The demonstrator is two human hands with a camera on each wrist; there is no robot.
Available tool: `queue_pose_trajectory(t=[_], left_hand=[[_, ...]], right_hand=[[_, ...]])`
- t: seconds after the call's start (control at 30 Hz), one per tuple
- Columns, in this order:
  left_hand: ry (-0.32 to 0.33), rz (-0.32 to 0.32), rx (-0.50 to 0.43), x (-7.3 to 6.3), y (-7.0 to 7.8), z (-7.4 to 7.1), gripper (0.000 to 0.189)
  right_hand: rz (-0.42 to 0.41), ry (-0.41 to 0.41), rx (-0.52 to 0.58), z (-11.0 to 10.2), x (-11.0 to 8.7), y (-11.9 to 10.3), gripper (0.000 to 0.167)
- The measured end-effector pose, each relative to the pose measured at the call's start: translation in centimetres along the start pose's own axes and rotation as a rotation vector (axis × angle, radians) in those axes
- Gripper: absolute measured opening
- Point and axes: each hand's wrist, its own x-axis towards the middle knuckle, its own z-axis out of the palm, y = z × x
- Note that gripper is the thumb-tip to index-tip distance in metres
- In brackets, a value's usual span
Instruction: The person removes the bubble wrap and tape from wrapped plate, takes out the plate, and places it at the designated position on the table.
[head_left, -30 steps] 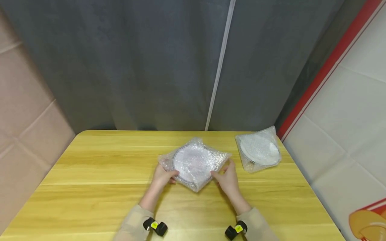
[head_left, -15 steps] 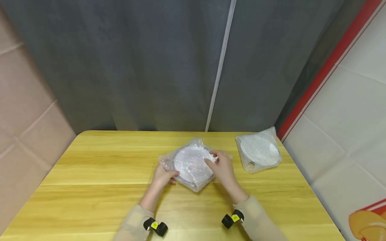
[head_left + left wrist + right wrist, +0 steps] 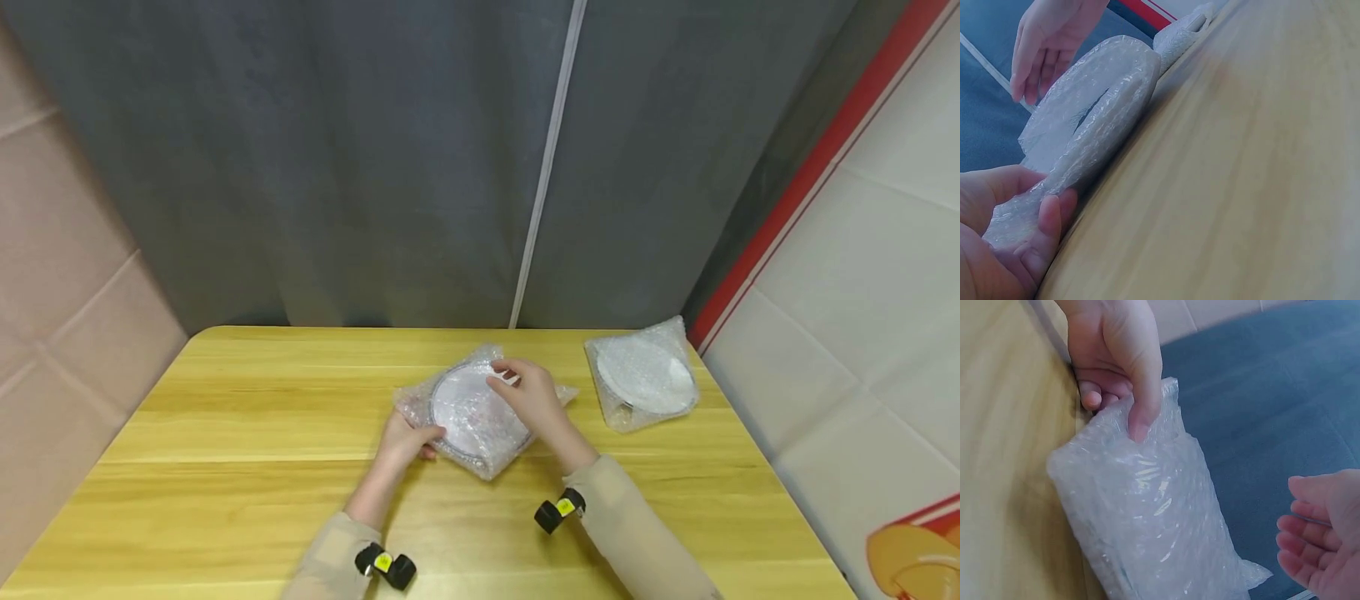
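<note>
A round, pale disc-shaped item in clear bubble wrap [image 3: 471,408] lies at the middle of the table in the head view. My left hand [image 3: 403,440] pinches its lower left edge, thumb on top and fingers curled beneath, as the left wrist view also shows on the bubble wrap [image 3: 1100,119]. Over the package's upper right part is my right hand [image 3: 536,398], fingers loosely bent and holding nothing. In the right wrist view a gap separates the right hand [image 3: 1322,534] from the wrapped package [image 3: 1147,506]. The wrap blurs what is inside.
Another bubble-wrapped round item [image 3: 647,372] lies near the table's far right corner. The wooden table [image 3: 247,433] ends at a grey curtain [image 3: 360,192] behind. A white wall panel [image 3: 847,333] with a red stripe stands to the right.
My right hand has let go of the package's right edge, lifted, and moved left and away from me over its top. My left hand keeps its grip in place.
</note>
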Motion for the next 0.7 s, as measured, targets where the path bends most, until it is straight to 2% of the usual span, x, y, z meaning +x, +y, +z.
queue_pose_trajectory(t=[0.2, 0.3, 0.7], left_hand=[[-0.022, 0.006, -0.018, 0.1, -0.1, 0.1, 0.069], [-0.026, 0.009, -0.017, 0.3, -0.1, 0.1, 0.068], [-0.022, 0.008, -0.003, 0.6, -0.3, 0.3, 0.064]], right_hand=[[-0.086, -0.047, -0.016, 1.0, 1.8, 0.7, 0.026], [-0.094, -0.063, -0.026, 1.8, 2.4, 1.2, 0.027], [0.033, -0.149, -0.072, 3.9, 3.5, 2.4, 0.033]])
